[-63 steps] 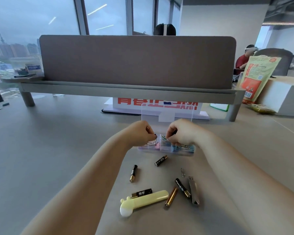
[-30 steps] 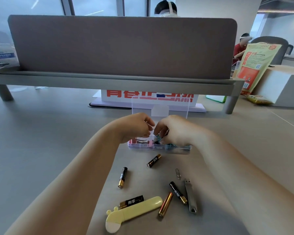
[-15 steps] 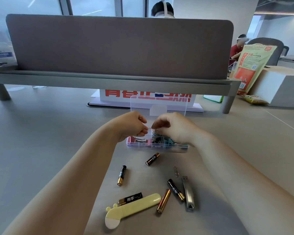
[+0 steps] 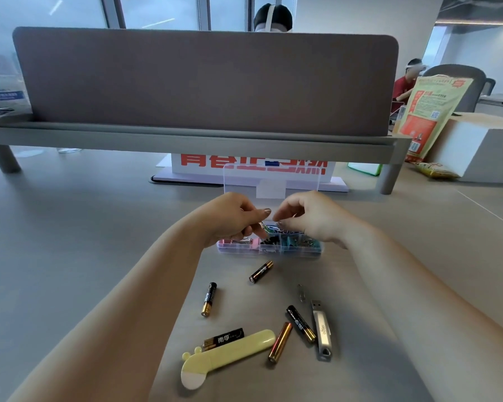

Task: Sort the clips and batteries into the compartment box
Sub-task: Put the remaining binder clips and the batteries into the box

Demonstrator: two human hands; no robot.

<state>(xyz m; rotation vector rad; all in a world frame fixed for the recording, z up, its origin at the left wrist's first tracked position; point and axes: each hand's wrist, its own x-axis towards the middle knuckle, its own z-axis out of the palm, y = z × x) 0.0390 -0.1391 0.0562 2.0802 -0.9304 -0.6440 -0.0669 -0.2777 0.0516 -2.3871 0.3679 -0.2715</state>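
Bench [image 4: 70, 256]: smooth matte grey-beige top, with a brown fabric divider panel [image 4: 204, 79] along its far edge.

Compartment box [image 4: 269, 247]: clear plastic, flat rectangle, mid-bench, hinged lid [image 4: 272, 181] standing upright. Its compartments hold pink, black and teal binder clips.

Left hand [image 4: 230, 219] and right hand [image 4: 311, 217] are both above the box, fingertips almost meeting. The left grip is pinched on a tangle of coloured wire paper clips [image 4: 269, 228]. The right grip is pinched near the same bunch; contact can't be resolved.

Toward the near edge: pale yellow rounded plastic case [image 4: 227, 355], silver metal USB stick [image 4: 321, 332], and five black-and-gold cylindrical batteries loose: [image 4: 261, 272], [image 4: 209, 299], [image 4: 301, 324], [image 4: 279, 342], [image 4: 224, 338], the last touching the yellow case. One loose steel paper clip [image 4: 301, 293] lies just beyond the USB stick.
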